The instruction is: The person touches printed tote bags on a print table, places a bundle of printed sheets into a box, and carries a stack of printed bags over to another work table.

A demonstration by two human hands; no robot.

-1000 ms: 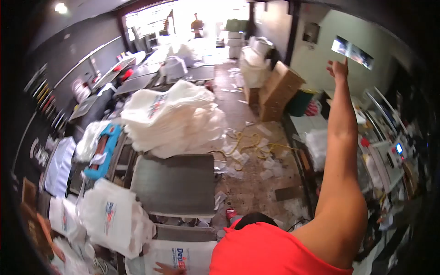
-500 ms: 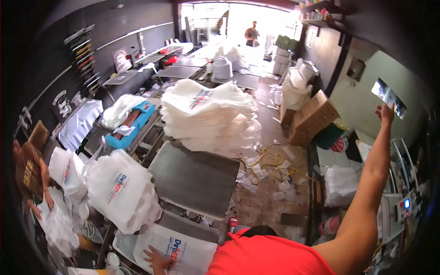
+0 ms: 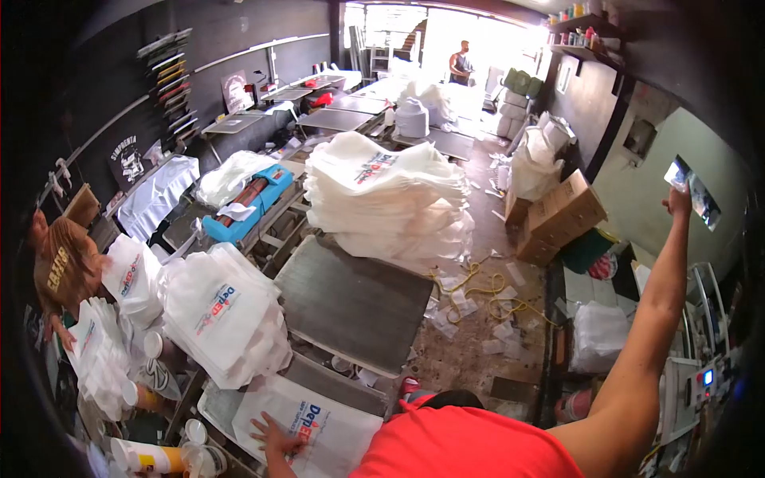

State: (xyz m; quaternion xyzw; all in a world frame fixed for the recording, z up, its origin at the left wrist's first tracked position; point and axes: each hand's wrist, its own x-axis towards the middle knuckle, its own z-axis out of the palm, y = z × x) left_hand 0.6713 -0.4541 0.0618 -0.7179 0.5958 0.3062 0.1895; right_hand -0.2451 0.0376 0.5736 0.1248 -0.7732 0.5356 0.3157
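My left hand (image 3: 279, 438) lies with spread fingers on a flat white bag (image 3: 343, 446), beside its blue and red print. This bag rests on a flat board (image 3: 215, 408) at the bottom of the view. Far out to the right, my right hand (image 3: 677, 201) is raised at the end of a stretched arm, its fingers partly extended and small in view. It overlaps a bright, reflective rectangle (image 3: 705, 209) on the wall; whether they touch cannot be made out. Just beyond my left hand is a stack of similar printed bags (image 3: 219, 307).
A tall pile of white bags (image 3: 386, 199) stands beyond a dark board (image 3: 351, 299). At left, a co-worker (image 3: 68, 267) handles white bags (image 3: 100, 350). Another person (image 3: 460, 64) stands far back. A yellow cord (image 3: 498, 295) lies on the floor near cardboard boxes (image 3: 562, 211).
My view has shifted, so the room sits farther right and partly lower. My left hand stays on the bag. My right hand's fingers look less spread. The co-worker's arms have moved.
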